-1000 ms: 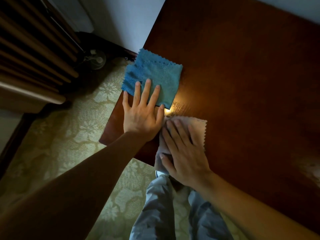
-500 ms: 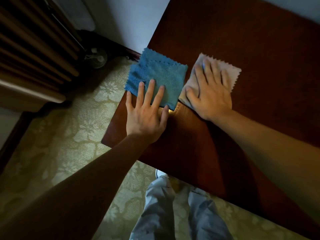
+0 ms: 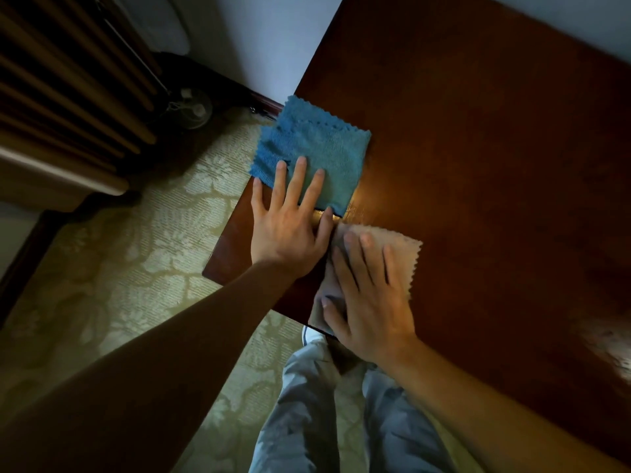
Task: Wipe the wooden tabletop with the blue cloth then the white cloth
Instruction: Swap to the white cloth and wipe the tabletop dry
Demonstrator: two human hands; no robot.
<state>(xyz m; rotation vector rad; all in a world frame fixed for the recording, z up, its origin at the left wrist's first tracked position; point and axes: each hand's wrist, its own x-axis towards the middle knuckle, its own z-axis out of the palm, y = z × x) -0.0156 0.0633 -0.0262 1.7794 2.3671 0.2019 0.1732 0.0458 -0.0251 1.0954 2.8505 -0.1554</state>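
Note:
A dark wooden tabletop (image 3: 478,148) fills the right of the head view. The blue cloth (image 3: 317,145) lies flat at its left edge, one corner hanging past the edge. My left hand (image 3: 288,220) lies flat with straight fingers resting on the blue cloth's near part. The white cloth (image 3: 401,249) sits at the table's near edge, partly draped over it. My right hand (image 3: 368,295) presses flat on the white cloth, fingers spread, covering most of it.
A pale patterned carpet (image 3: 136,268) lies below the table's left side. Dark slatted furniture (image 3: 68,97) stands at the far left, with a small round object (image 3: 191,109) on the floor near the wall. My trouser legs (image 3: 324,414) are at the table's near edge.
My right hand has slid the white cloth from beside the blue cloth back toward me to the table's near edge. My left hand has stayed on the blue cloth.

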